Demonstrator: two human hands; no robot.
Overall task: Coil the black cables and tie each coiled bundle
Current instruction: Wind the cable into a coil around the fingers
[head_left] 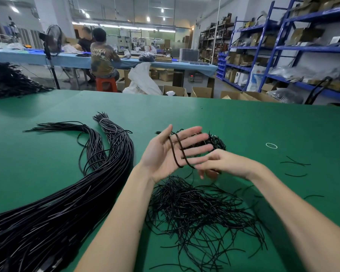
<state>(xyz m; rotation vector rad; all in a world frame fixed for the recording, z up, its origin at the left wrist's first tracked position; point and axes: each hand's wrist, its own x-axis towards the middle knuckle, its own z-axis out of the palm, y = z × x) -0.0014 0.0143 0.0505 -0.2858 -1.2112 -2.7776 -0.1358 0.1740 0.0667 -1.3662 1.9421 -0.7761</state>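
Note:
My left hand [171,152] is raised over the green table [243,122], palm up and fingers straight, with two turns of a black cable [182,152] looped around the fingers. My right hand [220,163] sits just under the left fingertips, blurred, its fingers curled on the same cable. A heap of thin black ties [200,209] lies below both hands. A thick bundle of long black cables [71,195] runs along the left side. A small pile of coiled cables [217,142] lies behind my left fingers.
A white rubber band [271,145] and a few loose ties [294,163] lie at the right. Another cable pile [8,81] sits at the far left. Two people work at a blue bench [67,59] behind; blue shelves [302,50] stand at the right.

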